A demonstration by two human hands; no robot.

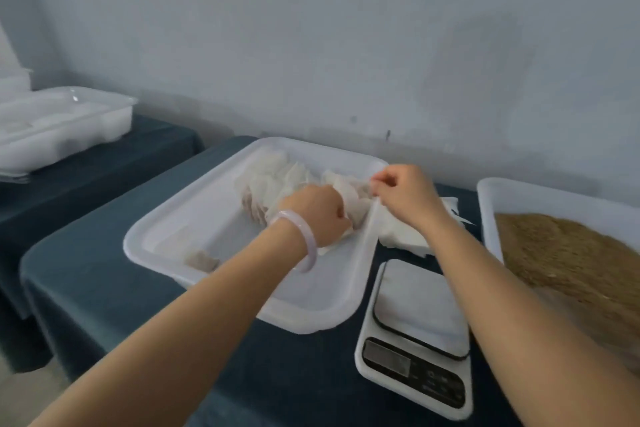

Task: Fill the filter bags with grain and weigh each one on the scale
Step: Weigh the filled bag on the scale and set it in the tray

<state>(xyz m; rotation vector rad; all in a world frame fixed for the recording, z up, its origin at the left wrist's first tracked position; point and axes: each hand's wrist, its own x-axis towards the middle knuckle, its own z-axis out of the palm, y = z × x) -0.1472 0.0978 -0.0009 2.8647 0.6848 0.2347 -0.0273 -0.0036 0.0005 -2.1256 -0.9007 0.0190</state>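
In tray (166, 236), left hand (313, 213) fingers curl round filter bag (349, 199); right hand (403, 192) pinches its edge above right rim. Display of scale (415, 315) unreadable; grain bin (485, 211) cut off.

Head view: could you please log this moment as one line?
left hand: grips bag in tray | right hand: pinches same bag | scale: empty | grain: in right bin
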